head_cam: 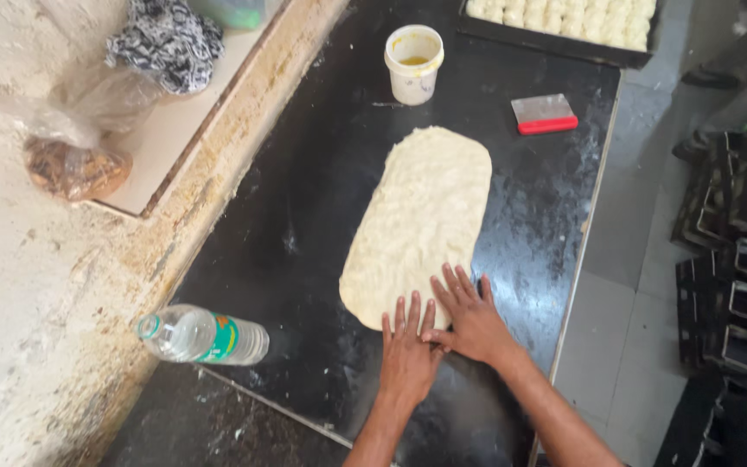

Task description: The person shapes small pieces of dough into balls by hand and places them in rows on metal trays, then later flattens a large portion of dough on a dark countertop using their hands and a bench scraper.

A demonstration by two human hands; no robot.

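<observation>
Evidently the pale, soft, flattened dough slab (418,225) lay limp on the black counter (304,199); both hands, left hand (408,356) and right hand (470,318), pressed its near edge with fingers spread flat, gripping nothing.

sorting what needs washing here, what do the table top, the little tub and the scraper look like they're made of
Table top: dark, smooth, faintly glossy, probably polished stone or coated metal; a pale metal-looking strip edges it. Tub: white plastic by its thin rolled rim, smeared yellow inside. Scraper: dull grey blade, likely metal, with a red, seemingly plastic grip.

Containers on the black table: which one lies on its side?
The clear bottle at the near left edge lies on its side; the white tub at the far end stands upright and open.
</observation>
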